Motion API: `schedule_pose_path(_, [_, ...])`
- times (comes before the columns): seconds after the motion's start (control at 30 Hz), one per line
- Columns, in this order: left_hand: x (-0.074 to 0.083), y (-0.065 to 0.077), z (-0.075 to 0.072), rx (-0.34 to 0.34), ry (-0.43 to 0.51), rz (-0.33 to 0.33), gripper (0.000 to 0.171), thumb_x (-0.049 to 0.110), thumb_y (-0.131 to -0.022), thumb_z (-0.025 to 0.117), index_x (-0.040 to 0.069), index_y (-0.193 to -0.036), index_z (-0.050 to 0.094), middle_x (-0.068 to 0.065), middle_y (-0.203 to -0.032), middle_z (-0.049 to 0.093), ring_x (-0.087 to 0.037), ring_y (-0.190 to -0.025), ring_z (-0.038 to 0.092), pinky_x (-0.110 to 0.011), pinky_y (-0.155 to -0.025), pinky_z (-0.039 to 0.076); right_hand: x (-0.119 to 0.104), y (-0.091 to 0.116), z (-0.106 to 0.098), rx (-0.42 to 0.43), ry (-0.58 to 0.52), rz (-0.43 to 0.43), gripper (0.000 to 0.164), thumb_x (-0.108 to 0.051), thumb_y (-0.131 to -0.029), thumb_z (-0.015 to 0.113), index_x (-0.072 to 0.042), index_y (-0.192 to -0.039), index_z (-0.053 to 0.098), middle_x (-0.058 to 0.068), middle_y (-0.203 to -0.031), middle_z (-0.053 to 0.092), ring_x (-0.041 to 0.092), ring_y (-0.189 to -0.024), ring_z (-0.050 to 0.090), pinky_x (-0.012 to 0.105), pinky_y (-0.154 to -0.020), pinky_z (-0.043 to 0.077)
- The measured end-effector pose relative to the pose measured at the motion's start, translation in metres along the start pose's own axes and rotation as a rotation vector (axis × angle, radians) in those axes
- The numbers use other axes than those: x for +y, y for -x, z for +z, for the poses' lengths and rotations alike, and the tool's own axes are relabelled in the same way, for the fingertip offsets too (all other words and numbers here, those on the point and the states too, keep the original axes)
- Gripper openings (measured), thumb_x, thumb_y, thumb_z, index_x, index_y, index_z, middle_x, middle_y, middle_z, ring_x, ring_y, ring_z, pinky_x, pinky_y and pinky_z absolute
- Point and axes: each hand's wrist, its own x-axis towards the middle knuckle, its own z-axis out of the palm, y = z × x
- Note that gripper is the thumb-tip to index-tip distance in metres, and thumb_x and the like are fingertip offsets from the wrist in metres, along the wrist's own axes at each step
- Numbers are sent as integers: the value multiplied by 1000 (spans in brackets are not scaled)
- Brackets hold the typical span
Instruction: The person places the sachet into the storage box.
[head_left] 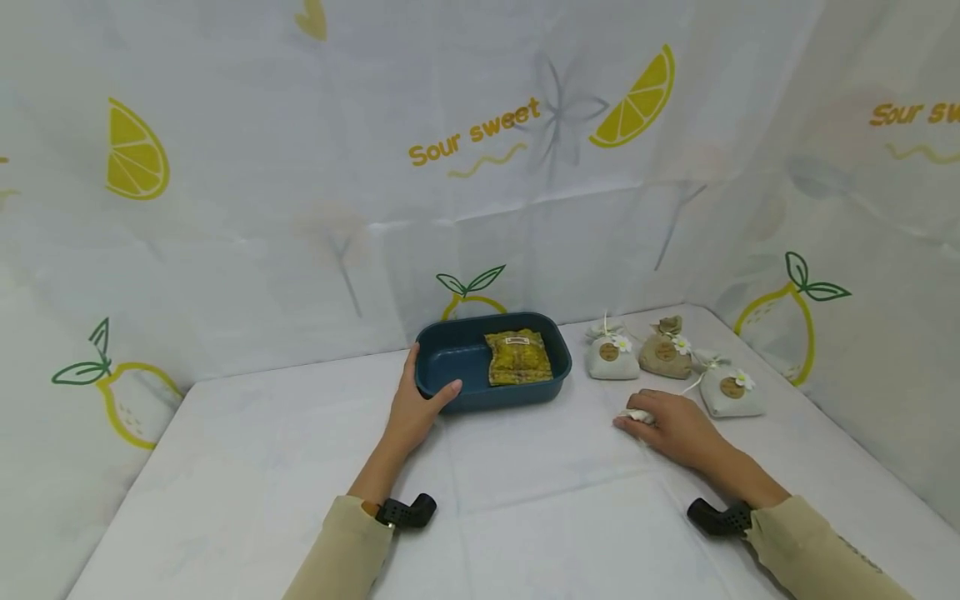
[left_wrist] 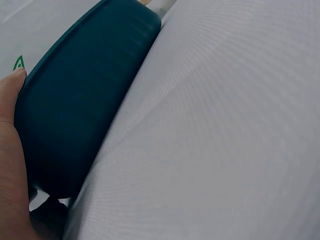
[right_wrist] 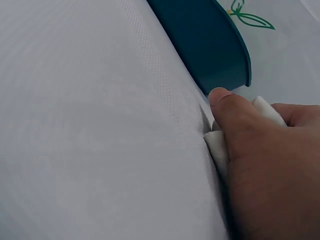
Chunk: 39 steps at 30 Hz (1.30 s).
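A dark blue rectangular basin stands on the white-covered table near the back. At its left end my left hand grips it, the thumb along the front wall and the fingers round the side. A yellow patterned pouch with a small label lies in its right half. To the right, low over the table, my right hand pinches a crumpled piece of white cloth. In the right wrist view the cloth pokes out between thumb and fingers; most of it is hidden in the hand.
Right of the basin stand a white sachet, a tan sachet and another white sachet, each tied at the neck with a flower and round tag. A lemon-print sheet hangs behind and beside the table.
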Motion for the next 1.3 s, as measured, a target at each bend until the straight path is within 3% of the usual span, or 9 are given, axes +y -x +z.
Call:
schedule_pose_path(0.13, [0, 0, 0, 2, 10, 6, 103, 57, -87, 72, 36, -163, 7, -3, -172, 14, -35, -158, 18, -65, -122, 22, -2, -4, -6, 73, -83, 29, 14, -17, -83, 82, -22, -91, 72, -12, -84, 69, -1, -71, 56, 27, -63, 50])
schedule_pose_path(0.23, [0, 0, 0, 4, 14, 11, 102, 58, -87, 72, 36, -163, 8, -4, -172, 14, -35, -158, 18, -66, -122, 22, -7, -8, -13, 99, -116, 49, 7, -16, -92, 74, -18, -98, 73, -7, -90, 72, 4, -75, 62, 29, -65, 52])
schedule_pose_path(0.37, [-2, 0, 0, 8, 13, 7, 103, 58, -86, 72, 35, -163, 8, -4, -172, 15, -35, -158, 18, -65, -122, 22, -14, -19, -19, 115, -130, 18, 9, -14, -101, 60, -15, -100, 69, -5, -88, 68, 5, -76, 60, 30, -66, 50])
schedule_pose_path(0.47, [-2, 0, 0, 9, 9, 10, 103, 57, -87, 72, 34, -164, 8, -4, -172, 15, -35, -158, 19, -65, -122, 22, -19, -29, -23, 109, -153, -17, 11, -11, -103, 55, -15, -99, 64, -7, -80, 60, 3, -74, 52, 27, -65, 45])
schedule_pose_path(0.57, [-2, 0, 0, 9, 5, 17, 103, 58, -87, 72, 33, -164, 8, -4, -172, 15, -34, -158, 19, -64, -122, 23, -25, -41, -26, 99, -155, -27, 7, -13, -101, 59, -12, -105, 65, -7, -82, 57, 2, -72, 46, 25, -62, 41])
schedule_pose_path(0.7, [-2, 0, 0, 9, 12, 26, 103, 59, -87, 72, 33, -164, 8, -4, -172, 15, -34, -158, 19, -64, -122, 23, -34, -59, -28, 103, -164, -16, 15, -14, -96, 68, -11, -111, 69, -3, -91, 60, 2, -68, 41, 24, -59, 39])
schedule_pose_path(0.83, [-2, 0, 0, 11, 17, 33, 104, 59, -86, 72, 34, -163, 8, -3, -172, 15, -33, -158, 18, -63, -123, 22, -45, -80, -27, 135, -187, -48, 14, -13, -92, 73, -14, -106, 72, -3, -90, 58, 2, -65, 35, 23, -57, 36])
schedule_pose_path(1.07, [-5, -1, 1, 18, 12, 32, 104, 60, -86, 72, 34, -163, 8, -1, -172, 15, -32, -158, 19, -63, -123, 24, -61, -118, -15, 166, -267, -138, 15, -10, -87, 78, -13, -101, 77, 2, -95, 63, 5, -70, 46, 25, -59, 42])
schedule_pose_path(1.3, [-4, -2, 1, 15, 21, 31, 104, 62, -85, 72, 35, -163, 8, -1, -172, 15, -32, -158, 19, -63, -123, 24, -71, -147, -2, 130, -291, -94, 16, -13, -89, 78, -10, -104, 78, 7, -99, 67, 19, -83, 62, 36, -70, 51])
